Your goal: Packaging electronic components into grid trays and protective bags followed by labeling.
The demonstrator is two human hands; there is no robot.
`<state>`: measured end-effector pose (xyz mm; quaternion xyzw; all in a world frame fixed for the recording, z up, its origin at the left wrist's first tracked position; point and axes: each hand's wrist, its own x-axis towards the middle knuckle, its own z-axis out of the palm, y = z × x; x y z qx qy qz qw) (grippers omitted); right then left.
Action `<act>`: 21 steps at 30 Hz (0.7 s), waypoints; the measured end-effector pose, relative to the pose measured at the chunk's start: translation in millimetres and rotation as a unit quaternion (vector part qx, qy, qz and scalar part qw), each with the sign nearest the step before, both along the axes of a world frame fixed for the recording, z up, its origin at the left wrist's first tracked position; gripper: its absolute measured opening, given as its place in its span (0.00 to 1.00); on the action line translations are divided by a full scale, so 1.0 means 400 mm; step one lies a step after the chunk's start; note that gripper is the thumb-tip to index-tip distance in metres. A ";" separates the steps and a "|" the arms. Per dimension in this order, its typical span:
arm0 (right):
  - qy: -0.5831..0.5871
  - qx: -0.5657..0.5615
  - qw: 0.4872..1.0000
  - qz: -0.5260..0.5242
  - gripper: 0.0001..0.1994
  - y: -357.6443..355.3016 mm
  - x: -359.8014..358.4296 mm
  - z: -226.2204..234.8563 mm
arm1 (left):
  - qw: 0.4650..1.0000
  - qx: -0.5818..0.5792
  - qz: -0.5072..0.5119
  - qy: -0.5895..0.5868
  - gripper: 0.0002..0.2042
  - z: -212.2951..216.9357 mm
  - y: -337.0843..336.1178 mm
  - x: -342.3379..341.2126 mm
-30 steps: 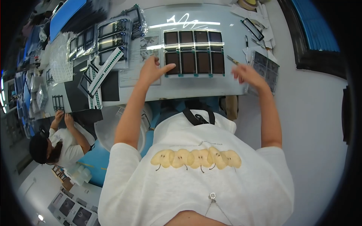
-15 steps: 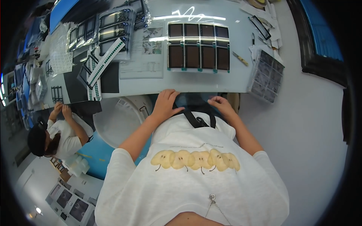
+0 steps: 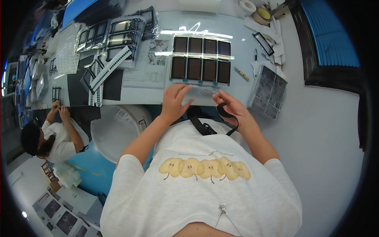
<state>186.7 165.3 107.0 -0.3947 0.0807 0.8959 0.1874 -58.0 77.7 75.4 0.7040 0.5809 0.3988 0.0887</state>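
My left hand (image 3: 173, 103) is over the near edge of the table, its thumb apart from its fingers and slightly blurred. Its fingertips reach the edge of a thin, clear, shiny strip (image 3: 203, 90), which spans the space between my hands; whether they grip it cannot be made out. My right hand (image 3: 232, 107) is closed, thumb and forefinger together by the strip's other end. A black strap (image 3: 233, 119) loops from its palm down toward a black buckle (image 3: 207, 127) at my waist. Just beyond my hands lies a panel of dark brown rectangles (image 3: 194, 70) in two rows with green tabs.
Right of the panel are a yellow-handled knife (image 3: 241, 74), a pen (image 3: 256, 55) and a clear compartment box (image 3: 269, 93). Bagged black frames (image 3: 122, 37) and green-dotted white strips (image 3: 110, 68) lie left. A large white bin (image 3: 114, 136) stands below; another person (image 3: 59, 134) works left.
Both hands have risen from my lap toward the table edge. The black strap has come up with my right hand. A clear strip now shows between them, and the view has shifted slightly.
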 end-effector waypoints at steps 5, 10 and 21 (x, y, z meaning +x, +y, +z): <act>-0.430 0.616 0.605 0.263 0.40 -0.007 0.023 0.083 | 0.998 0.026 0.038 -0.041 0.03 0.069 0.056 -0.011; -0.472 0.830 0.274 0.115 0.34 0.038 -0.026 0.046 | 0.999 0.042 -0.035 0.002 0.04 0.082 0.091 -0.030; -0.378 0.813 0.401 0.187 0.06 0.120 -0.031 0.088 | 0.992 -0.097 -0.073 -0.020 0.04 0.102 0.138 -0.125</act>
